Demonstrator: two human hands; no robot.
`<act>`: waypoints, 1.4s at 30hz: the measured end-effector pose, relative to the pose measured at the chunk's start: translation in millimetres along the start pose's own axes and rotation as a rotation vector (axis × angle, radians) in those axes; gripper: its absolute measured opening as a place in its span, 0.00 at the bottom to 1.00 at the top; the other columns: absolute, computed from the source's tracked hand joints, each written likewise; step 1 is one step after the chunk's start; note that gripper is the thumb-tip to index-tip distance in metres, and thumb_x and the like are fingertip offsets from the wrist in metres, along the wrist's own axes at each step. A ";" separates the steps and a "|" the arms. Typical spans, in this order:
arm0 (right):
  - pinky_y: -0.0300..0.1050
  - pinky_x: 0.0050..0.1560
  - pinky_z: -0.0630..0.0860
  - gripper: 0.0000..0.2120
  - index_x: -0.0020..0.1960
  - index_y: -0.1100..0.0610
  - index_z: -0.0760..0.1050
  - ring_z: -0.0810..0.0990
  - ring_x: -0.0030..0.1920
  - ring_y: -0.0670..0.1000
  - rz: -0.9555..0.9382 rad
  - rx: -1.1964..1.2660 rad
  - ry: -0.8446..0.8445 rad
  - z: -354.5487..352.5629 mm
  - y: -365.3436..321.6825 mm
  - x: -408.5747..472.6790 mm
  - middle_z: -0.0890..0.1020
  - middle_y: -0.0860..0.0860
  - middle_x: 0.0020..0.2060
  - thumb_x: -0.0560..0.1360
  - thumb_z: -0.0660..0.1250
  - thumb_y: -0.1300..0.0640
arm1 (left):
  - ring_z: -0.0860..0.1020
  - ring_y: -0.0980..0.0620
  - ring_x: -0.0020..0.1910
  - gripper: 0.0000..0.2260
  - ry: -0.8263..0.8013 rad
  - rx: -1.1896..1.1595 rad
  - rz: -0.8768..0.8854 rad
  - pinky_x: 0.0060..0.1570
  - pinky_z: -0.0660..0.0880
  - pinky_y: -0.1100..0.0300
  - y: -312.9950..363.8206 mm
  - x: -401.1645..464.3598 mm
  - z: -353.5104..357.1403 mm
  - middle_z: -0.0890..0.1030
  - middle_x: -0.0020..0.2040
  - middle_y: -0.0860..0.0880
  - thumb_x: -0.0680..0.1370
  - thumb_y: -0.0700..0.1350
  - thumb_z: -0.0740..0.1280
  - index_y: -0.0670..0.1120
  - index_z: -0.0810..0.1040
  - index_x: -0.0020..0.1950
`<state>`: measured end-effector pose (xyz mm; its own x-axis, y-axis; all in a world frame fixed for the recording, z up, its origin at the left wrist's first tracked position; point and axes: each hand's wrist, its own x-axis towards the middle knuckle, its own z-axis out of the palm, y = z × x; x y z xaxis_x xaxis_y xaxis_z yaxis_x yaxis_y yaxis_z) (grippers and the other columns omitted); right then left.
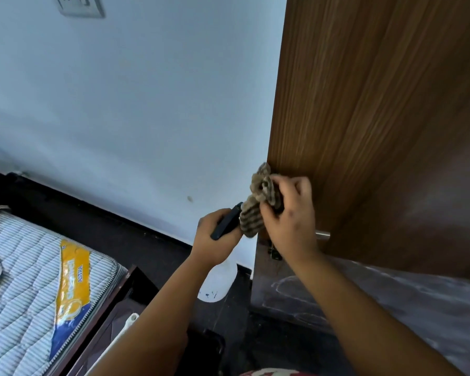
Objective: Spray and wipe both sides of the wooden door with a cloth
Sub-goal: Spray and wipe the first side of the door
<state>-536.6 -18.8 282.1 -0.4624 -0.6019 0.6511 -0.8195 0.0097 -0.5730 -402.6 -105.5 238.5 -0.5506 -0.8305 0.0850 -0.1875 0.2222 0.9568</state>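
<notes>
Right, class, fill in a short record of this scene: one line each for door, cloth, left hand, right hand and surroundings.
door: wooden door, open, edge towards the camera
cloth: striped cloth, bunched against the door edge
left hand: left hand grips a spray bottle by its dark trigger
right hand: right hand grips the cloth
surroundings: mattress lower left, white wall

The door (377,104) at the right of the frame is brown wood-grain, smooth with a slight sheen. Its handle (323,235) is brushed metal. The cloth (258,202) at centre is soft, fuzzy striped fabric. The spray bottle (215,283) is white plastic with a dark matt trigger. At lower left, the mattress (25,280) is quilted fabric under a glossy wrapper.
</notes>
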 end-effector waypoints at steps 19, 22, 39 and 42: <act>0.48 0.43 0.81 0.25 0.61 0.66 0.78 0.83 0.43 0.59 0.052 -0.504 0.038 40.9 -1.5 -10.4 0.80 0.60 0.51 0.66 0.78 0.64 | 0.77 0.33 0.38 0.14 -0.148 -0.034 0.080 0.31 0.74 0.55 -4.6 32.8 -49.2 0.77 0.36 0.35 0.75 0.47 0.75 0.37 0.76 0.41; 0.46 0.40 0.81 0.24 0.60 0.65 0.78 0.82 0.41 0.57 0.022 -0.569 0.034 49.9 0.4 -12.2 0.80 0.59 0.49 0.66 0.78 0.63 | 0.78 0.35 0.38 0.13 -0.168 -0.038 0.073 0.30 0.75 0.58 -6.4 33.4 -49.5 0.78 0.36 0.36 0.76 0.46 0.75 0.37 0.77 0.41; 0.50 0.38 0.81 0.18 0.58 0.60 0.79 0.85 0.43 0.57 0.270 -0.656 -0.420 76.1 20.7 -81.5 0.82 0.57 0.51 0.69 0.76 0.63 | 0.81 0.51 0.36 0.12 -0.213 -0.106 0.049 0.32 0.74 0.63 0.8 37.0 -68.6 0.81 0.34 0.46 0.72 0.53 0.74 0.46 0.78 0.38; 0.47 0.29 0.81 0.27 0.53 0.62 0.81 0.84 0.33 0.54 0.259 -0.587 -0.339 72.0 26.1 -75.8 0.85 0.58 0.47 0.56 0.83 0.65 | 0.81 0.49 0.36 0.13 -0.235 -0.134 0.044 0.31 0.74 0.61 1.8 36.9 -66.6 0.80 0.34 0.45 0.71 0.52 0.74 0.44 0.78 0.39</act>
<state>-498.5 -30.4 182.0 -0.6137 -0.7359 0.2861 -0.7887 0.5549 -0.2646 -369.0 -169.7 261.8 -0.7326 -0.6765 0.0752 -0.0583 0.1724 0.9833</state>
